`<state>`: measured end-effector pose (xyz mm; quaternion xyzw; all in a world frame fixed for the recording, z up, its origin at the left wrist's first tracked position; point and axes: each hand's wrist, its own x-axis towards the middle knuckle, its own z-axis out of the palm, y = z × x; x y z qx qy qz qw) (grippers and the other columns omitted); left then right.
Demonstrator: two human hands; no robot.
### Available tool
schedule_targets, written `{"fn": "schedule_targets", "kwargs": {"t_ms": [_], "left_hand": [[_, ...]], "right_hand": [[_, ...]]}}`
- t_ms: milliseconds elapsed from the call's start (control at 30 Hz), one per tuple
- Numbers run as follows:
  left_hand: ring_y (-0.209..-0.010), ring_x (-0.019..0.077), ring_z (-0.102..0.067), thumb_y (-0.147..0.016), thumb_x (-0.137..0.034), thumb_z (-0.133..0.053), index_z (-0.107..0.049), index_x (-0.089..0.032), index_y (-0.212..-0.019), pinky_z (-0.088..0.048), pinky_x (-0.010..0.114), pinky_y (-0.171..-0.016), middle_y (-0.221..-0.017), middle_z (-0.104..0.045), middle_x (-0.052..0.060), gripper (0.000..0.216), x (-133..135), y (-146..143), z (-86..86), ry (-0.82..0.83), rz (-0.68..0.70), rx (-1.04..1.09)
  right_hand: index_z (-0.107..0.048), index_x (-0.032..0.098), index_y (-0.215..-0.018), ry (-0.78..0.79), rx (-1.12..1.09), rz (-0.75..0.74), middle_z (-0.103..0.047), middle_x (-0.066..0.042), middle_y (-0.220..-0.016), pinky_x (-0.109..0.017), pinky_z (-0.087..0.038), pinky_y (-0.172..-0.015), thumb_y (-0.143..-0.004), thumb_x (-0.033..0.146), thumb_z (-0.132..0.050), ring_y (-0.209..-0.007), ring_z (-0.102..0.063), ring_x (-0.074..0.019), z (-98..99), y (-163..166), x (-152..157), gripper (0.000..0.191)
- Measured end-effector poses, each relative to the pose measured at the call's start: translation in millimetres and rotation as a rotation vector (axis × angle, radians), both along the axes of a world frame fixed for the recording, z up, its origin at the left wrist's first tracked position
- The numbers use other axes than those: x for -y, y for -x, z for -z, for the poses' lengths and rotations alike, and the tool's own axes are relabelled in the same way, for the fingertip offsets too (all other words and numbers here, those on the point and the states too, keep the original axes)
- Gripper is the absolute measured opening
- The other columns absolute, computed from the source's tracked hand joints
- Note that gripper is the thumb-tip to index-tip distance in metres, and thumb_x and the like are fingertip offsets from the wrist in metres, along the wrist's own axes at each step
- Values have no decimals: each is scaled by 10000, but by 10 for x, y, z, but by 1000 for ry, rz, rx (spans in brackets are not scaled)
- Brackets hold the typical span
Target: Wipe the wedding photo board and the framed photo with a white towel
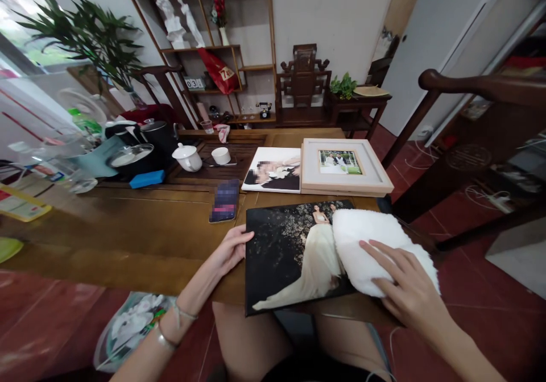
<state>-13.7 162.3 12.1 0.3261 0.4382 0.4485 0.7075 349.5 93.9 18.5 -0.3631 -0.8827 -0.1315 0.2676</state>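
A dark wedding photo album [277, 257] lies at the table's front edge, its cover showing a long pale gown. My left hand [232, 248] grips the album's left edge, thumb on top and fingers partly hidden beneath. Over the album's right side is a fluffy white cloth [362, 251]. My right hand [403, 282] presses on this cloth with its fingers bent over it. Just beyond the album are a white photo panel [273, 169] and a light wooden picture frame [375, 171]. A phone [224, 200] rests to the left of them.
On the wooden table [170, 245] stand a lidded white cup [186, 157], a small white bowl [220, 155], a blue block [147, 179] and a dark pot [130, 157]. A dark wooden chair [452, 149] is at the right. Below left sits a bin [106, 342].
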Motion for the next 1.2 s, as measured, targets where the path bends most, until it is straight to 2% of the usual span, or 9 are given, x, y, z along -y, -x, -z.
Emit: {"fn": "schedule_targets", "kwargs": {"t_ms": [133, 333, 467, 533, 600, 733, 933, 1100, 1200], "left_hand": [[-684, 229, -706, -673, -250, -748, -684, -108, -962, -524, 271, -578, -831, -738, 112, 328, -89, -2, 36, 1, 40, -43], [-626, 175, -680, -707, -302, -738, -659, -118, -1013, -514, 252, -564, -833, -733, 95, 365, -258, 0, 7, -8, 59, -153], [-627, 141, -661, -706, -353, -744, -625, -141, -1070, -494, 216, -558, -832, -729, 63, 437, -394, -61, 23, -36, -65, -340], [-681, 163, -670, -722, -391, -716, -597, -138, -1115, -506, 243, -611, -849, -731, 69, 482, -451, -94, 71, -81, -165, -447], [-781, 203, -680, -742, -426, -678, -596, -123, -1116, -513, 291, -700, -919, -730, 97, 488, -491, -109, 126, -165, -209, -592], [-926, 266, -660, -734, -467, -669, -634, -123, -1077, -481, 347, -821, -1060, -700, 136, 487, -495, -96, 164, -398, -132, -962], [-915, 300, -620, -798, -530, -576, -635, -104, -1074, -463, 392, -838, -981, -659, 156, 511, -330, -164, 48, -556, -48, -1340], [-1077, 320, -532, -846, -452, -547, -549, -42, -1205, -398, 441, -989, -1074, -561, 186, 545, -245, -242, 100, -637, -153, -1445], [-1139, 300, -502, -852, -434, -546, -536, -77, -1210, -376, 443, -1039, -1146, -510, 170, 505, -246, -246, 190, -701, -211, -1403]], "right_hand": [[-521, 196, -684, 11, -20, -25, -432, -143, -1432, -539, -472, -804, -754, -10, -460, -1259, -452, -364, 141, 47, -15, 225], [-531, 212, -677, 42, -90, -47, -469, -104, -1413, -568, -473, -869, -729, 12, -463, -1258, -459, -334, 173, 94, -67, 217], [-540, 211, -686, 43, -83, -72, -479, -111, -1404, -566, -483, -868, -719, 2, -459, -1253, -460, -326, 191, 169, -100, 226], [-542, 204, -689, 45, -71, -72, -477, -121, -1403, -566, -484, -867, -722, -6, -456, -1259, -447, -330, 206, 218, -105, 229], [-547, 193, -696, 48, -60, -70, -485, -140, -1391, -569, -480, -865, -722, -13, -453, -1259, -438, -339, 213, 256, -104, 228], [-565, 181, -714, 67, -53, -70, -529, -167, -1336, -549, -492, -834, -694, -30, -443, -1239, -445, -349, 193, 269, -85, 245], [-549, 188, -700, 99, -36, -79, -534, -158, -1332, -544, -491, -823, -680, -48, -416, -1227, -451, -348, 167, 257, 15, 271], [-539, 187, -700, 105, -54, -97, -518, -147, -1355, -530, -482, -830, -685, -51, -416, -1229, -454, -343, 173, 260, 81, 268], [-542, 191, -726, 92, -79, -139, -502, -131, -1375, -535, -472, -844, -701, -33, -418, -1216, -471, -326, 127, 183, -6, 258]]}}
